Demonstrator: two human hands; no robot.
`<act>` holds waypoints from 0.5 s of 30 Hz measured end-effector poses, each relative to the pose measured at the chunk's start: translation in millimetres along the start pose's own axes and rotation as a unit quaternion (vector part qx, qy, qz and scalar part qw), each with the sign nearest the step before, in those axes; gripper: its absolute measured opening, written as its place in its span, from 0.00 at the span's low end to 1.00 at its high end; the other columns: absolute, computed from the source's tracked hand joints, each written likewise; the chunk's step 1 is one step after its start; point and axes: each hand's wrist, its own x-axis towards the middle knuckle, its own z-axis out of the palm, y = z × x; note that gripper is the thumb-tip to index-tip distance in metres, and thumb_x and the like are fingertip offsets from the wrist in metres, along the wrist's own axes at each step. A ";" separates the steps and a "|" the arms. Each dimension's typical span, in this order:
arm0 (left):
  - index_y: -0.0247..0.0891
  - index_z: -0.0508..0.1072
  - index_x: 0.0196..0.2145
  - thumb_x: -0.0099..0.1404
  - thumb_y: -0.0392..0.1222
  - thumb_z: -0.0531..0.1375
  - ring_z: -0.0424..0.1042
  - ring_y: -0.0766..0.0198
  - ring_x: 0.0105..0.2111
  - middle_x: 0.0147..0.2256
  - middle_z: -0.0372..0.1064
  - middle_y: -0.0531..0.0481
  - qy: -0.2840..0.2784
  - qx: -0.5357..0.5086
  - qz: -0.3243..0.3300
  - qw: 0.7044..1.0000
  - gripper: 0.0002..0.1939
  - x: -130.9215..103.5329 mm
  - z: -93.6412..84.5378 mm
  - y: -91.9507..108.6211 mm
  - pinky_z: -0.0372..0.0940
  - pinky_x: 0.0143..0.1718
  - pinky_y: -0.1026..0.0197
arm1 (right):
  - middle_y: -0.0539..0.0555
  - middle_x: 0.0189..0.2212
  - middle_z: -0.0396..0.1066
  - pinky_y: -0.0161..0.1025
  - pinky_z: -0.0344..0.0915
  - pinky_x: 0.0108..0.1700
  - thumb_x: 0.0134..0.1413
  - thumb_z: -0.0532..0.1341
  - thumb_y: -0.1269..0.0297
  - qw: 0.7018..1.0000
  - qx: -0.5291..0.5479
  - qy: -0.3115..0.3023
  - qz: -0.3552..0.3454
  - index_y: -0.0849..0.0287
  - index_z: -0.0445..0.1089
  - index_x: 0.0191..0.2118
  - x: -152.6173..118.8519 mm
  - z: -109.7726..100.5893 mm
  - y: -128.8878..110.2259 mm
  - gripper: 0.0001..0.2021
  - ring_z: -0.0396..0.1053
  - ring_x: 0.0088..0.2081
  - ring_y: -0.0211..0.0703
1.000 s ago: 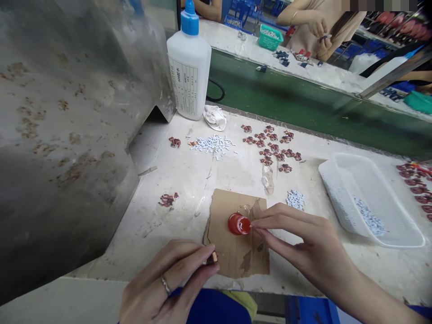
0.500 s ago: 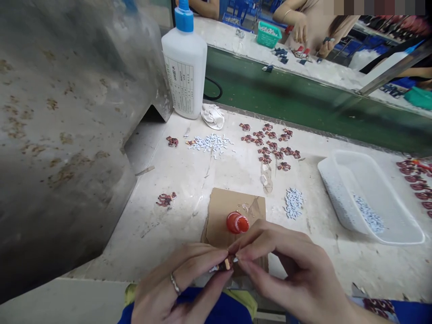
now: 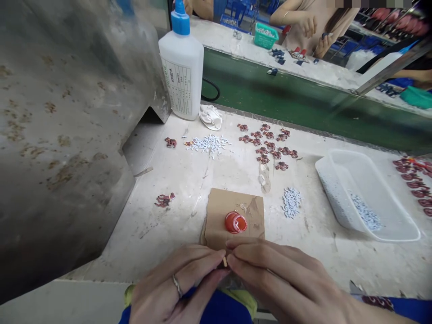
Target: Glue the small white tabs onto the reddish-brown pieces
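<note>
So the left hand [image 3: 175, 283] had a small brown piece with a tan strip [image 3: 225, 260] pinched nearside of a red open-topped pot [image 3: 235, 222] on torn brown cardboard [image 3: 216, 209]. Right hand [image 3: 286, 274] fingers bunched against it, grip hidden. Looked like fitting work, calling for light, steady pressure.

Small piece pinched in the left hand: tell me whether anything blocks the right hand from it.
Nothing visible does: the right hand is right beside the small piece, though contact is unclear. The red cup is beyond them on the cardboard, not between.
</note>
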 end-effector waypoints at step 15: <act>0.52 0.64 0.64 0.68 0.37 0.64 0.80 0.80 0.40 0.41 0.79 0.64 0.010 0.067 -0.045 0.997 0.30 -5.9 -4.9 4.7 0.67 0.51 0.84 | 0.51 0.37 0.80 0.35 0.76 0.44 0.59 0.70 0.72 0.940 0.267 -0.002 0.210 0.55 0.79 0.43 18.8 8.3 4.1 0.08 0.78 0.40 0.39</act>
